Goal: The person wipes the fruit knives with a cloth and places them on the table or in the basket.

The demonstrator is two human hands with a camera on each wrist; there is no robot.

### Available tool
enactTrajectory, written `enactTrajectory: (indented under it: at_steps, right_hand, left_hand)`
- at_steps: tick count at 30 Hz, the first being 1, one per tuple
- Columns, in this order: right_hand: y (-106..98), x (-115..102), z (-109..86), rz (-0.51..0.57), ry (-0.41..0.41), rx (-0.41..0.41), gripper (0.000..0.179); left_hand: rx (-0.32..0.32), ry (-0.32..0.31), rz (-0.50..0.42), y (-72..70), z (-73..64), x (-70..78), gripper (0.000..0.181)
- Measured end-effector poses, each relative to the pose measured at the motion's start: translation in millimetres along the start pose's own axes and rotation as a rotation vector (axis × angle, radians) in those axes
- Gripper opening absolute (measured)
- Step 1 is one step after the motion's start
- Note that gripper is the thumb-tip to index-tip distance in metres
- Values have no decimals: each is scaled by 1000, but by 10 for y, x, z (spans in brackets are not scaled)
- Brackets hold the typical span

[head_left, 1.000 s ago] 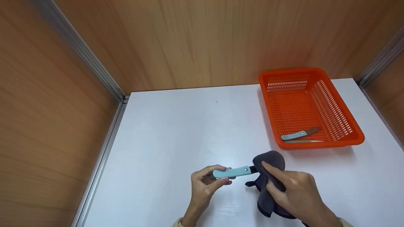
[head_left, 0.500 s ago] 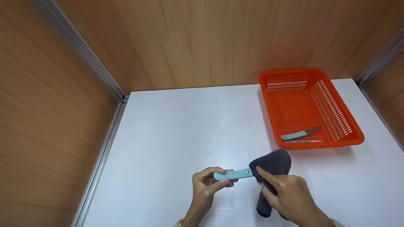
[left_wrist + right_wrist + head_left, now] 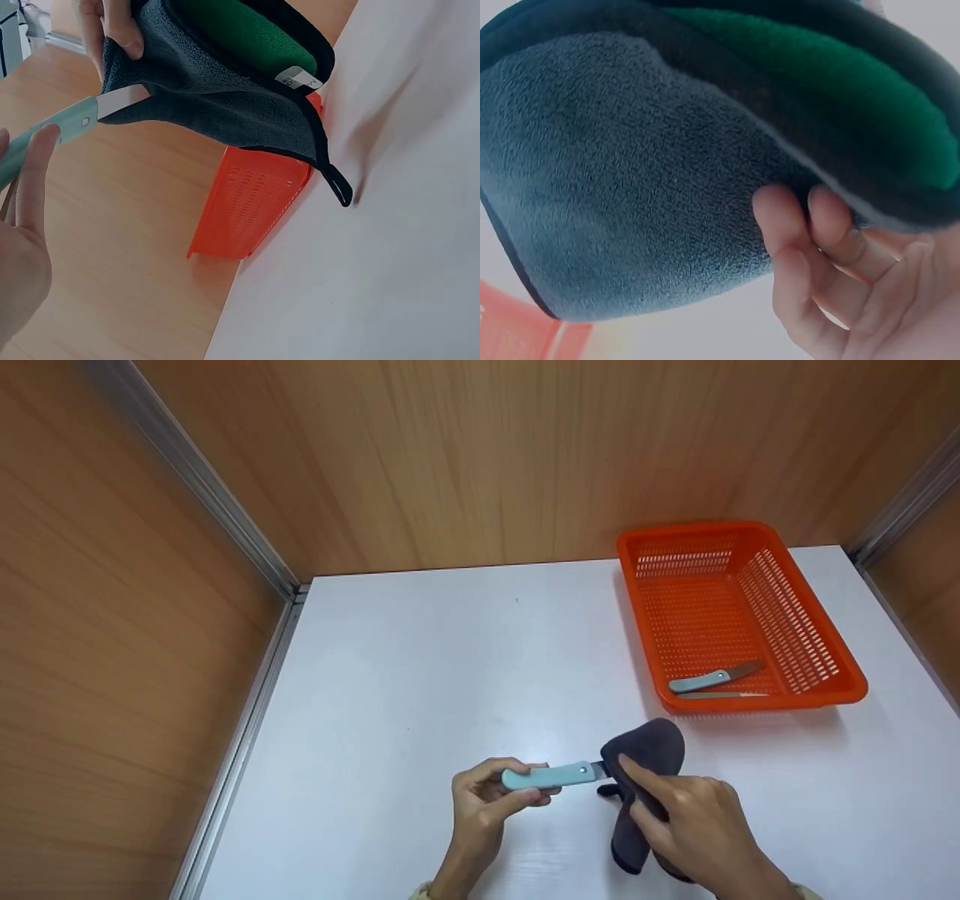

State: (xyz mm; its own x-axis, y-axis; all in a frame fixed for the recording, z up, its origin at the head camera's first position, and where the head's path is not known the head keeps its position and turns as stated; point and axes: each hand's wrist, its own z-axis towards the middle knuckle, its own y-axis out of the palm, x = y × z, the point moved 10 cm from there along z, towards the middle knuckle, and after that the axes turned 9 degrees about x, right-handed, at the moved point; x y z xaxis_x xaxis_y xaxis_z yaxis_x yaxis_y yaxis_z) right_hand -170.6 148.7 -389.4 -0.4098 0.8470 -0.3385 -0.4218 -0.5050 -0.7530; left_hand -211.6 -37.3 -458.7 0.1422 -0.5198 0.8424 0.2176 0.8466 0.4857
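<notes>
My left hand (image 3: 480, 802) pinches the light-blue handle of a small knife (image 3: 551, 775) between thumb and fingers, blade pointing right. A dark grey cloth (image 3: 649, 746) with a green inner side is folded over the blade, and only the part of the blade next to the handle shows. Thumb and fingers of my right hand (image 3: 697, 821) grip the cloth around the blade. In the left wrist view, the knife (image 3: 71, 122) enters the cloth (image 3: 210, 105), whose hanging loop dangles at one corner. The right wrist view has the cloth (image 3: 630, 172) hiding the knife.
An orange perforated basket (image 3: 825, 637) stands at the back right of the white table (image 3: 420, 660). Inside lie a second light-blue-handled knife (image 3: 699, 682) and another thin knife (image 3: 709, 695) along the front wall. Wooden panels (image 3: 480, 465) enclose the back and sides.
The cloth in my right hand slid left up to the knife's handle, then back right, baring a little of the blade again. My left hand keeps its hold, nearly still.
</notes>
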Motion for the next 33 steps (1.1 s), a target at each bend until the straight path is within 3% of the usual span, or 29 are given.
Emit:
enactTrajectory:
  at_steps: [5,8,16,23,33]
  right_hand:
    - [-5,61,-11,-9,16,-9,43]
    - [3,117,-26,-8,49,-23,43]
    - [-19,285,-70,-36,110,-20,44]
    - [-204,412,-33,-14,187,38,43]
    - [-518,208,95,44,50,196,45]
  left_hand:
    - [54,-67,59,-62,-5,-45,19]
    - [60,-70,75,-77,-4,-39,19]
    - [-44,96,36,-46,-16,139,19]
    - [-33,139,95,-91,-12,234,19]
    - [-69,197,160,-18,15,245,19]
